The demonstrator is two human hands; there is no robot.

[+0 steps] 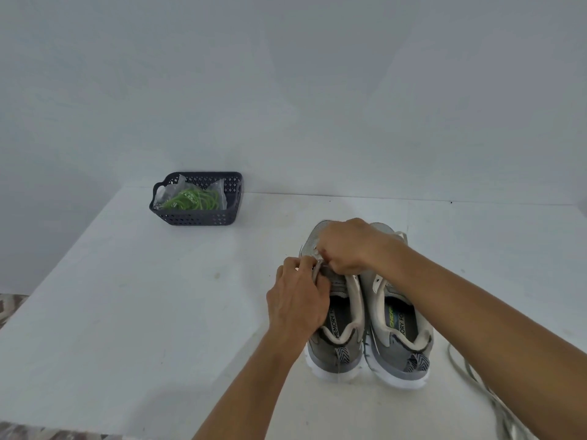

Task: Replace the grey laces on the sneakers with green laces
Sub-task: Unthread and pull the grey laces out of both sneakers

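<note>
Two grey sneakers with white soles stand side by side on the white table, heels toward me: the left sneaker point(336, 347) and the right sneaker point(401, 350). My left hand point(297, 301) pinches the grey lace point(316, 269) at the left sneaker's eyelets. My right hand point(346, 246) reaches across both shoes and pinches the same lace area from above. The right sneaker's tongue shows no lace. Green laces point(190, 198) in clear wrapping lie in the dark basket point(193, 217).
The basket stands at the table's far left by the wall. A loose grey lace point(476, 379) trails on the table to the right of the sneakers, running toward the front edge. The table's left edge drops to a patterned floor point(12, 306).
</note>
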